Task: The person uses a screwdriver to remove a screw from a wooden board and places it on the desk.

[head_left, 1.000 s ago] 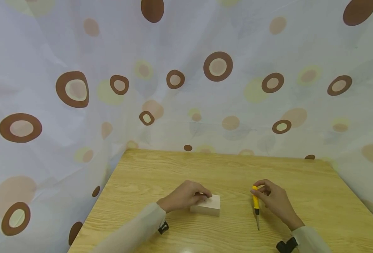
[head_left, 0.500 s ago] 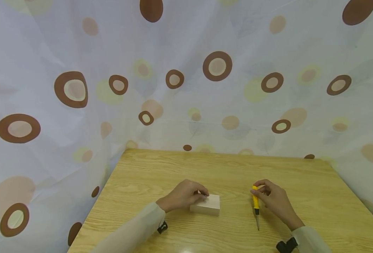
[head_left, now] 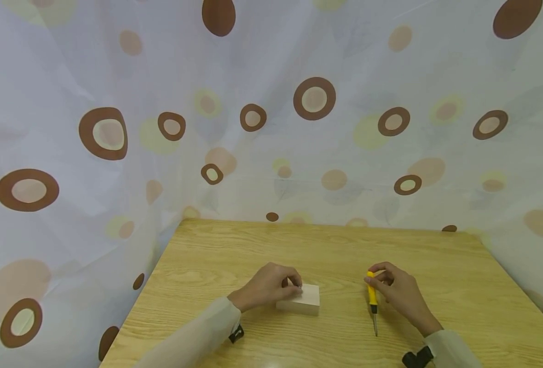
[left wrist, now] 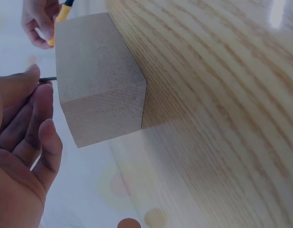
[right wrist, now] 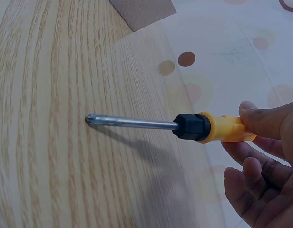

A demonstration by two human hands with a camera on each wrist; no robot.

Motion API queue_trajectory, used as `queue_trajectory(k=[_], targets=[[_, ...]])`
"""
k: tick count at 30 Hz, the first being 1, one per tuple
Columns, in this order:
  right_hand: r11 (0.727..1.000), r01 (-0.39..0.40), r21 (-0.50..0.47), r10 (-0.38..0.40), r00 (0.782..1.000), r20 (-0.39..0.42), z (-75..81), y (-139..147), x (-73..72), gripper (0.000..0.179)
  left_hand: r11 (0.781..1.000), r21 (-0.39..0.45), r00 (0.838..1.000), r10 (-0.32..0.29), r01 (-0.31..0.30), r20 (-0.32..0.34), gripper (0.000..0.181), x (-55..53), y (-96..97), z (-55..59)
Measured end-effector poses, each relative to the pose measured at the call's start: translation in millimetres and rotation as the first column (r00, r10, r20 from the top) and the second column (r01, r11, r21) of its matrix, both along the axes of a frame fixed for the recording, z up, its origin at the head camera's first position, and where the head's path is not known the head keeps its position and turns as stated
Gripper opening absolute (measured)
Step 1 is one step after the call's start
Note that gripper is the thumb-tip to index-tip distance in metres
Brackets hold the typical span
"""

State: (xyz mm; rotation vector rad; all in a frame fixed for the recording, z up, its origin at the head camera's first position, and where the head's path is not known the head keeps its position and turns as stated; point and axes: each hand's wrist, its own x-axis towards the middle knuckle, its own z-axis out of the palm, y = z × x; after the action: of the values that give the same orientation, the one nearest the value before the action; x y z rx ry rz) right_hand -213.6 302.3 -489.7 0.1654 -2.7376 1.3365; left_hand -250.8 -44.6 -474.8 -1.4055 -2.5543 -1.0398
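A pale wooden block (head_left: pixel 309 298) lies on the table. Over its top my left hand (head_left: pixel 267 287) pinches a dark, thin screw (left wrist: pixel 48 79) between thumb and index finger. In the left wrist view the screw's free end meets the block's upper face; its head is hidden by the fingertips. To the right, my right hand (head_left: pixel 399 292) holds a screwdriver (head_left: pixel 372 299) by the end of its yellow handle with thumb and fingertips. The metal shaft (right wrist: pixel 137 122) points down, and its cross-shaped tip meets its own shadow at the tabletop.
The wood-grain table (head_left: pixel 234 240) reaches back to a white curtain (head_left: pixel 271 143) with brown and beige spots, which also stands along the left and right sides. Several hand-widths of tabletop separate the block from the screwdriver.
My left fingertips have shifted slightly left over the block, still pinching. The right hand and screwdriver have kept their place; the head view has tilted a little.
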Motion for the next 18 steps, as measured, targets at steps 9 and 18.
queue_trajectory(k=[9,18], targets=[[1.000,0.000,-0.005,0.000,1.000,-0.007,0.0,0.0,0.8,0.045,0.999,0.027,0.999,0.026,-0.027,0.030,0.008,2.0,1.0,-2.5],[1.000,0.003,-0.008,-0.003,1.000,0.001,0.6,0.3,0.9,0.049,0.992,0.065,0.994,0.107,-0.106,-0.007,0.014,0.2,-3.8,-3.8]])
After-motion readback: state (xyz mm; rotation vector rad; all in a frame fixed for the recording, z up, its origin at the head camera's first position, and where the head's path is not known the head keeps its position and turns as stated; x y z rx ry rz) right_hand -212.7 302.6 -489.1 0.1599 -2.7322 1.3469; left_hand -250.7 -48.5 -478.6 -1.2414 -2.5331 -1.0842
